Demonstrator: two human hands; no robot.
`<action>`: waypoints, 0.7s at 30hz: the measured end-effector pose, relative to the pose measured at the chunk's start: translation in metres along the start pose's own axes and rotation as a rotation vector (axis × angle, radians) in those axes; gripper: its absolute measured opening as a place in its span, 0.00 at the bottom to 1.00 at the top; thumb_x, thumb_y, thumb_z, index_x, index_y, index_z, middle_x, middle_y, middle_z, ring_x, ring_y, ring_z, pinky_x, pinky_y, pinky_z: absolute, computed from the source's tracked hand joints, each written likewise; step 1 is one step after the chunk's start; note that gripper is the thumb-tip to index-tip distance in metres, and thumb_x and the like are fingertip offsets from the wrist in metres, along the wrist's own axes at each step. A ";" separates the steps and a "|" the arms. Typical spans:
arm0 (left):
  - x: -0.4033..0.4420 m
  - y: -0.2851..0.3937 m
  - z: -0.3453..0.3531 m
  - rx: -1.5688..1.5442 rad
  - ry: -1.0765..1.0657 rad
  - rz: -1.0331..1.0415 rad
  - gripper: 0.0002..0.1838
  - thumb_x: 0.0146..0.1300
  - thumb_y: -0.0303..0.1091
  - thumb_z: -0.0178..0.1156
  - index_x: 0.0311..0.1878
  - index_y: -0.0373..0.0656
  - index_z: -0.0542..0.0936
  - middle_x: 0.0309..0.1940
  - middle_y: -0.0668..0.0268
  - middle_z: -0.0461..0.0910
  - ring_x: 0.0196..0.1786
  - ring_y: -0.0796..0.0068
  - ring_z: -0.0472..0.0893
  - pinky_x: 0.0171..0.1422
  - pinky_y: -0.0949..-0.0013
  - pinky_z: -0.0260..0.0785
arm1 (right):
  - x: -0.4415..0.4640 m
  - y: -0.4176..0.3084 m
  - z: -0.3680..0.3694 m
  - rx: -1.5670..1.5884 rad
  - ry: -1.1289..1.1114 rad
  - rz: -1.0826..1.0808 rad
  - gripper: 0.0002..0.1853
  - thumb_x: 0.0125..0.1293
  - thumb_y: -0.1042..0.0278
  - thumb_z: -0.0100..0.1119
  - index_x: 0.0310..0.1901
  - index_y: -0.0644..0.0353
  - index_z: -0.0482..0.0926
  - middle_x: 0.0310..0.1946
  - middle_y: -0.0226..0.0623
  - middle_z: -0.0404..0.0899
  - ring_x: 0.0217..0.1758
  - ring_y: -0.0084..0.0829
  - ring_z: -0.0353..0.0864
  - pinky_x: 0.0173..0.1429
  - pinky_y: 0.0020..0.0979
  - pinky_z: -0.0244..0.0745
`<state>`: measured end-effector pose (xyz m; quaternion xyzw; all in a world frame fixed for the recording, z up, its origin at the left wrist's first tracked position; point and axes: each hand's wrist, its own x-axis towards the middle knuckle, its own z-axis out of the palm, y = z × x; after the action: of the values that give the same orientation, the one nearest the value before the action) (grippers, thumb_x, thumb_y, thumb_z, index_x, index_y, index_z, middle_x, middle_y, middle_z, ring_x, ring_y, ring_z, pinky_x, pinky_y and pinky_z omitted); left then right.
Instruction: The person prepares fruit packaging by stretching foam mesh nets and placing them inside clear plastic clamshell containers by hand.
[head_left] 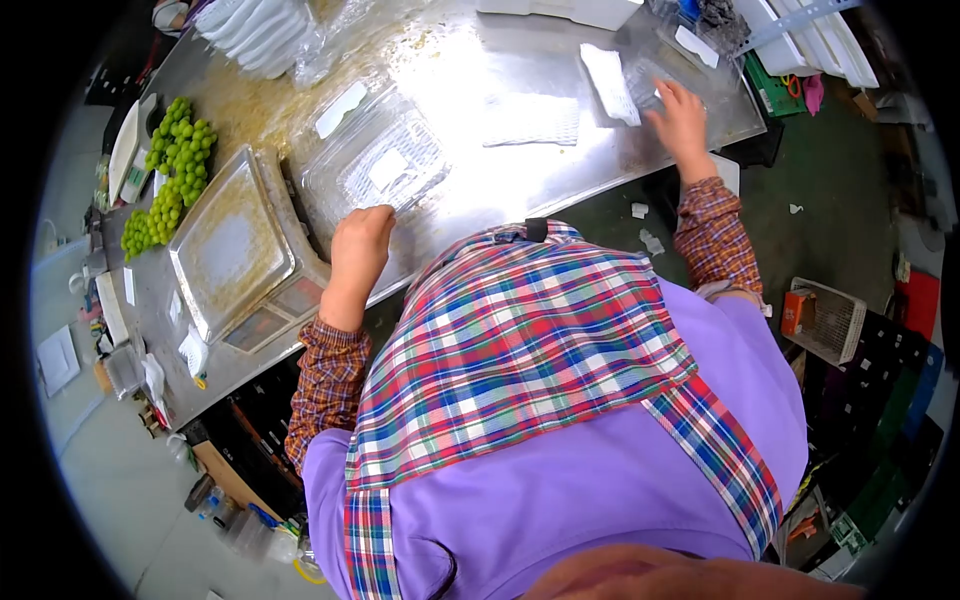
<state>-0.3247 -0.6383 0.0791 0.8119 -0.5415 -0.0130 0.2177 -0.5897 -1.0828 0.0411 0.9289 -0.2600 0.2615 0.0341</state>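
Note:
My left hand (pixel 361 245) is at the near edge of a clear plastic container (pixel 325 185), its fingers closed together at the rim. Inside the container lies a white netted pad (pixel 425 155) with a small white paper (pixel 387 170) on it. Over the right part of the table, my right hand (pixel 682 122) has its fingers apart and curved, above a piece of clear plastic (pixel 655 75). Just left of it lies a folded white netted pad (pixel 608 85). Another white netted pad (pixel 530 120) is flat on the metal table (pixel 490 190).
Green grapes (pixel 180 165) rest at the left beside a worn metal-topped box (pixel 235 240). A stack of white foam pieces (pixel 258 35) stands at the back left, and a white box (pixel 560 8) at the far edge. A crate (pixel 830 320) is on the floor at right.

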 end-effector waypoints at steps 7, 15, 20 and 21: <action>0.001 0.011 0.006 -0.124 -0.016 -0.002 0.12 0.55 0.32 0.67 0.42 0.39 0.82 0.37 0.55 0.83 0.40 0.53 0.81 0.46 0.59 0.73 | 0.051 -0.136 0.056 0.488 -0.060 -0.131 0.18 0.57 0.67 0.65 0.50 0.58 0.79 0.47 0.43 0.79 0.52 0.44 0.76 0.57 0.39 0.71; 0.013 0.022 -0.011 -0.981 0.368 -0.554 0.12 0.70 0.32 0.56 0.48 0.32 0.79 0.36 0.63 0.83 0.41 0.76 0.80 0.47 0.72 0.74 | 0.077 -0.150 0.050 0.847 -0.287 0.344 0.18 0.61 0.58 0.65 0.44 0.65 0.79 0.36 0.43 0.82 0.38 0.38 0.81 0.44 0.35 0.76; 0.069 0.063 -0.018 -1.267 0.265 -0.560 0.26 0.74 0.44 0.48 0.65 0.34 0.65 0.57 0.54 0.74 0.54 0.70 0.76 0.51 0.69 0.73 | 0.087 -0.236 -0.021 1.576 -0.314 0.312 0.15 0.66 0.61 0.62 0.46 0.65 0.76 0.34 0.31 0.79 0.35 0.19 0.77 0.38 0.22 0.73; 0.084 0.077 -0.018 -1.070 0.283 -0.639 0.25 0.74 0.45 0.49 0.63 0.33 0.68 0.53 0.56 0.77 0.51 0.72 0.77 0.51 0.70 0.72 | 0.083 -0.253 -0.023 1.645 -0.353 0.299 0.15 0.67 0.61 0.61 0.47 0.64 0.75 0.34 0.30 0.79 0.36 0.19 0.76 0.39 0.22 0.73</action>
<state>-0.3527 -0.7307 0.1414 0.7062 -0.1575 -0.2384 0.6478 -0.4137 -0.8990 0.1208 0.6410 -0.1086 0.2205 -0.7271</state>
